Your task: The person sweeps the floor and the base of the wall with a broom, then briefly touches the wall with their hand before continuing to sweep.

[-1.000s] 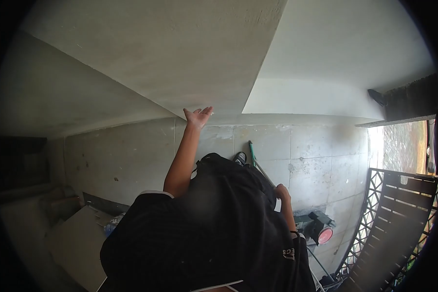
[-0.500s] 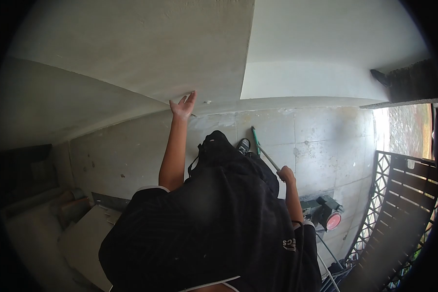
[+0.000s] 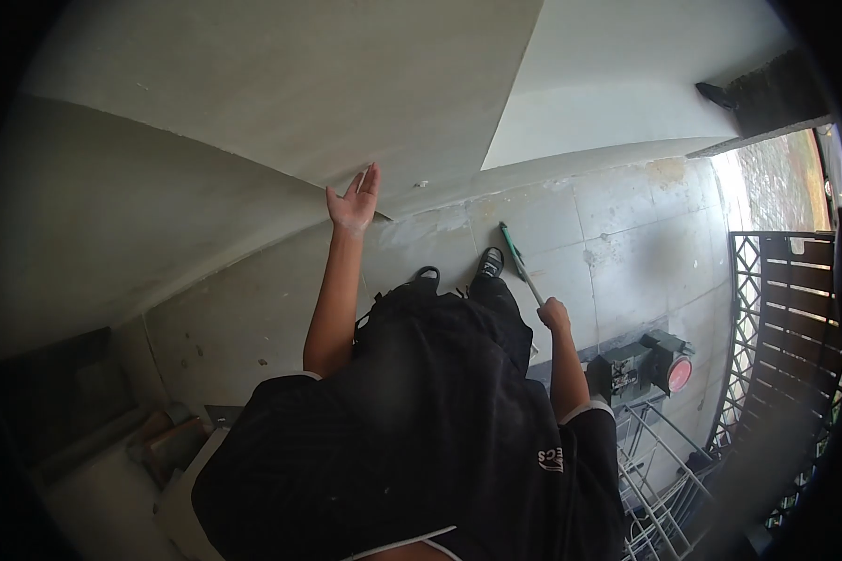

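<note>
My left hand (image 3: 353, 201) is stretched forward, palm up with its fingers spread, and holds nothing. It overlaps the foot of the pale wall (image 3: 346, 93) in this view. On the other side, my right hand (image 3: 553, 314) is wrapped round the pole of a long-handled floor tool (image 3: 530, 285). The tool's narrow green bar head (image 3: 508, 238) lies out ahead on the tiled floor (image 3: 631, 220), just right of my shoe (image 3: 490, 263).
Right of my right arm stand a dark machine with a round red part (image 3: 678, 376) and a white wire rack (image 3: 641, 458). A dark slatted gate (image 3: 795, 318) borders the floor at far right. Boxes or boards (image 3: 173, 444) sit at lower left.
The view has turned, so the floor and wall look tilted and both shoes show. My left hand stays open and raised; my right hand keeps its grip on the pole.
</note>
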A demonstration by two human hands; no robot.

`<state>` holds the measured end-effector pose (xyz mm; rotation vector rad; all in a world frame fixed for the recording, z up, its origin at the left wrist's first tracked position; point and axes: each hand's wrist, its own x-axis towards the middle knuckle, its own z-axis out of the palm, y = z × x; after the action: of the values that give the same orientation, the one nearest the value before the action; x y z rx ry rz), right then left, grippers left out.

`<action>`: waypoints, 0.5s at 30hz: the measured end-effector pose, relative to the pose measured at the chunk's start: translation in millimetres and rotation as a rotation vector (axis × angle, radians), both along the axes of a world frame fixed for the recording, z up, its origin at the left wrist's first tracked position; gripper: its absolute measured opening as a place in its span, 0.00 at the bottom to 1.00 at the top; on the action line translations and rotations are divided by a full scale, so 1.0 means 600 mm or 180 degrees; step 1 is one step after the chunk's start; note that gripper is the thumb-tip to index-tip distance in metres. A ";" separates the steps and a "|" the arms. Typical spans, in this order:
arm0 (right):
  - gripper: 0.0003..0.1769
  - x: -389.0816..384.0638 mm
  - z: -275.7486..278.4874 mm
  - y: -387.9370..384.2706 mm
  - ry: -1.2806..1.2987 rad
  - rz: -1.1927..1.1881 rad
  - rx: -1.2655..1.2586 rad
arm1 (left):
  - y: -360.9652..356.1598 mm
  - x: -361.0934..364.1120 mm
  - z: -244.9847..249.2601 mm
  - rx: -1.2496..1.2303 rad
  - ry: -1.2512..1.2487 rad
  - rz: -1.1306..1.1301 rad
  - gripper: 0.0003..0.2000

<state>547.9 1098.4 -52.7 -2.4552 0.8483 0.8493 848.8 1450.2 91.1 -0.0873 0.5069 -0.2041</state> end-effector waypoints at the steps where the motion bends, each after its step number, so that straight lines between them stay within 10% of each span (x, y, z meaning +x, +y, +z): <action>1: 0.13 -0.003 0.005 0.025 0.0042 -0.0071 0.0037 | 0.015 -0.001 0.012 -0.0011 0.0009 -0.0004 0.34; 15: 0.19 -0.131 0.007 0.206 -0.0383 -0.1191 0.0069 | 0.102 -0.006 0.111 -0.0270 -0.0266 -0.0452 0.33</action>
<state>469.6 1222.3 -48.3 -2.2011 1.1943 0.5657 844.9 1511.3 157.8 -0.1250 0.4215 -0.3669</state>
